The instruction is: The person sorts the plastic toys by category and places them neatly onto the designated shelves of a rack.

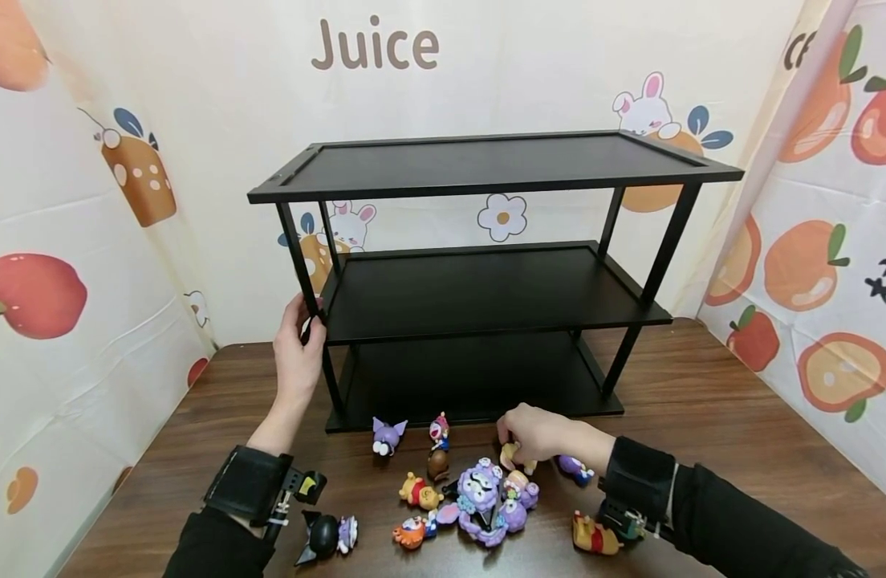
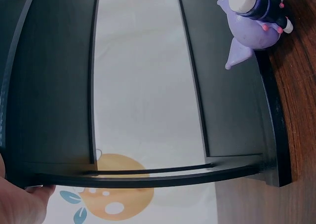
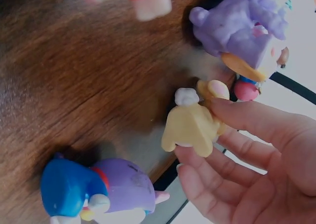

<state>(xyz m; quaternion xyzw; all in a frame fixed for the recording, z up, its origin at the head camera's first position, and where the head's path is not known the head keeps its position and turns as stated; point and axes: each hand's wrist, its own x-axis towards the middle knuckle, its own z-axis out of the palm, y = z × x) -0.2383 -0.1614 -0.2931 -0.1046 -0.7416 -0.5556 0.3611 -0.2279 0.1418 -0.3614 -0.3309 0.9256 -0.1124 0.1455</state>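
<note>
A black three-tier display rack [image 1: 472, 293] stands on the wooden table. My left hand [image 1: 298, 349] grips its left front post beside the middle tier's corner; in the left wrist view part of that hand [image 2: 22, 202] shows at the lower left. In front of the rack, my right hand [image 1: 537, 433] pinches a pale yellow figurine [image 3: 190, 128] with a white tail between thumb and fingers. Close to it lie a purple and blue figurine [image 3: 123, 184] and a cluster of lilac fluffy-looking figurines [image 1: 479, 490].
Near the rack's front edge sits a purple eared figurine [image 1: 388, 436], with a clown-like figurine [image 1: 439, 431] to its right. Bear figurines in red shirts lie at centre [image 1: 420, 491] and near my right wrist [image 1: 595, 534]. A black-hooded figurine [image 1: 323, 535] lies front left, an orange one [image 1: 410, 532] nearer the centre.
</note>
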